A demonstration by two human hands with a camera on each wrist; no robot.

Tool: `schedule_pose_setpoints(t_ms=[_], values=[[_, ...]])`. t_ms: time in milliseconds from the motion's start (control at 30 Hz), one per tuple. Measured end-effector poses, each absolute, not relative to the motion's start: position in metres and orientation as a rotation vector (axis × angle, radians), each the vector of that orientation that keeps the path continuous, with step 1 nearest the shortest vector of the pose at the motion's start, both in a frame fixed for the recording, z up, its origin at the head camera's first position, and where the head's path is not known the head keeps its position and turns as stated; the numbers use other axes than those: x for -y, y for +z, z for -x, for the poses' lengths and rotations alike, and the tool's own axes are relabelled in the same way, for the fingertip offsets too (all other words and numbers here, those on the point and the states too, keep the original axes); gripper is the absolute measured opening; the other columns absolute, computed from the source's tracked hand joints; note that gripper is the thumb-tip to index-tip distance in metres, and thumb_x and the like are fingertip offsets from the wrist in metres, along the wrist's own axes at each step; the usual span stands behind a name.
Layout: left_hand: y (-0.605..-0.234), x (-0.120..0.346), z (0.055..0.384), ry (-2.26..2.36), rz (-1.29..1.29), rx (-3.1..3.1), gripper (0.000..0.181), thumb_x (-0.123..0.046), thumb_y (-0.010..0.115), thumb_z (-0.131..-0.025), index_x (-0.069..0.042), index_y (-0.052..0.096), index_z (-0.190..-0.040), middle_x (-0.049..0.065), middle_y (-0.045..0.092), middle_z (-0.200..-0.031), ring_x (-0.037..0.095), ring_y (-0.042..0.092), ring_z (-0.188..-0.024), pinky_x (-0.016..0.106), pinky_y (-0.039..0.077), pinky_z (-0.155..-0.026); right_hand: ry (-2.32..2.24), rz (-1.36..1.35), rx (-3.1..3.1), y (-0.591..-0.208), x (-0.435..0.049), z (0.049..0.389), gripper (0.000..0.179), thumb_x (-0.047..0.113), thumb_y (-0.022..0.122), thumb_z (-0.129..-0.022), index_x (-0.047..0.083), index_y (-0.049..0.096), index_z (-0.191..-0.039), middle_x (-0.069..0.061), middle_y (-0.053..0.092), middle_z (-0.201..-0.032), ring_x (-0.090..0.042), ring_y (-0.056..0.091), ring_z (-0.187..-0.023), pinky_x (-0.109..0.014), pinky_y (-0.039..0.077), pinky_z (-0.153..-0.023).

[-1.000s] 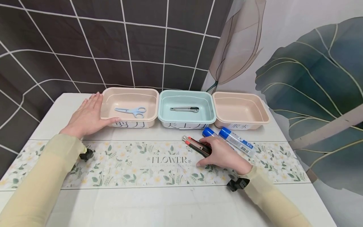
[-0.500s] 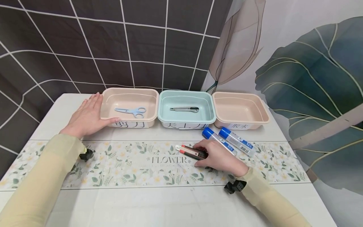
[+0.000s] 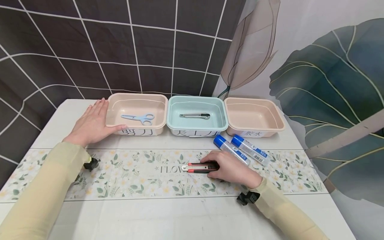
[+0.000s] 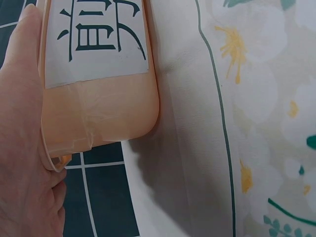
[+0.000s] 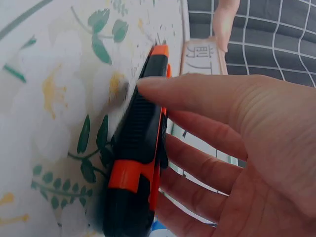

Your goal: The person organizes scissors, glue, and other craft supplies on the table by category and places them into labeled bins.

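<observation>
A long, thin black-and-red cutter (image 3: 198, 167), with a bumpy side, is pinched by the thumb and fingers of the right hand (image 3: 232, 167) at the flowery strip (image 3: 126, 176) on the table (image 3: 150, 220). A smooth pink box (image 3: 136, 105) is touched by the left hand (image 3: 92, 124), fingers straight, thumb spread apart.

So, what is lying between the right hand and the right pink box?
Between the right hand and that box lie a blue-capped tube and, beside it, a second tube; the head view shows this.
</observation>
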State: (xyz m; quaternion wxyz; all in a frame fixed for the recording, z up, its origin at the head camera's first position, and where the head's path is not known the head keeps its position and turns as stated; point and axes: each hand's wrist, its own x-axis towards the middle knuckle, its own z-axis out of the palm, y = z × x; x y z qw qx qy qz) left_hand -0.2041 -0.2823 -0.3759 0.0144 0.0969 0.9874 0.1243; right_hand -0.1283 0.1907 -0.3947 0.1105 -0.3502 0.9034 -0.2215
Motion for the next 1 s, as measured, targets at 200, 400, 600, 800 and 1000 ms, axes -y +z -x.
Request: schedule_pose_setpoints(t_ms=[200, 400, 600, 800, 1000], values=[[-0.3760, 0.2825, 0.2026, 0.400, -0.298, -3.076, 0.125, -0.077, 0.056, -0.088, 0.012, 0.001, -0.157, 0.032, 0.002, -0.164, 0.042, -0.002, -0.153, 0.050, -0.005, -0.124, -0.619, 1.045, -2.660, -0.3949, -0.1922, 0.1303, 0.043, 0.010, 0.088, -0.080, 0.015, 0.075, -0.120, 0.005, 0.069, -0.112, -0.008, 0.060, -0.096, -0.032, 0.054, -0.083], [-0.3762, 0.2832, 0.2021, 0.409, -0.293, -3.078, 0.126, -0.077, 0.056, -0.087, 0.011, 0.001, -0.157, 0.032, 0.002, -0.164, 0.041, -0.002, -0.153, 0.050, -0.006, -0.124, -0.617, 1.058, -2.649, -0.3936, -0.1919, 0.1317, 0.042, 0.008, 0.087, -0.079, 0.014, 0.075, -0.120, 0.004, 0.069, -0.111, -0.008, 0.061, -0.094, -0.031, 0.055, -0.082], [-0.3759, 0.2829, 0.2020, 0.414, -0.289, -3.078, 0.125, -0.078, 0.055, -0.087, 0.011, 0.001, -0.157, 0.031, 0.002, -0.164, 0.041, -0.002, -0.153, 0.050, -0.006, -0.124, -0.630, 1.047, -2.631, -0.3918, -0.1912, 0.1314, 0.042, 0.006, 0.088, -0.079, 0.013, 0.076, -0.119, 0.002, 0.071, -0.112, -0.009, 0.063, -0.098, -0.031, 0.055, -0.082], [-0.3753, 0.2824, 0.2024, 0.401, -0.292, -3.078, 0.125, -0.077, 0.055, -0.088, 0.011, 0.001, -0.157, 0.032, 0.002, -0.164, 0.041, -0.002, -0.153, 0.049, -0.005, -0.124, -0.612, 1.059, -2.633, -0.3901, -0.1908, 0.1316, 0.042, 0.008, 0.089, -0.078, 0.013, 0.077, -0.119, 0.002, 0.072, -0.111, -0.009, 0.063, -0.098, -0.031, 0.055, -0.083], [-0.3758, 0.2817, 0.2029, 0.400, -0.297, -3.076, 0.126, -0.077, 0.056, -0.087, 0.012, 0.001, -0.157, 0.032, 0.001, -0.164, 0.042, -0.001, -0.153, 0.050, -0.005, -0.124, -0.590, 1.105, -2.636, -0.3903, -0.1919, 0.1319, 0.042, 0.008, 0.088, -0.079, 0.013, 0.076, -0.119, 0.002, 0.072, -0.112, -0.009, 0.063, -0.098, -0.031, 0.056, -0.084]])
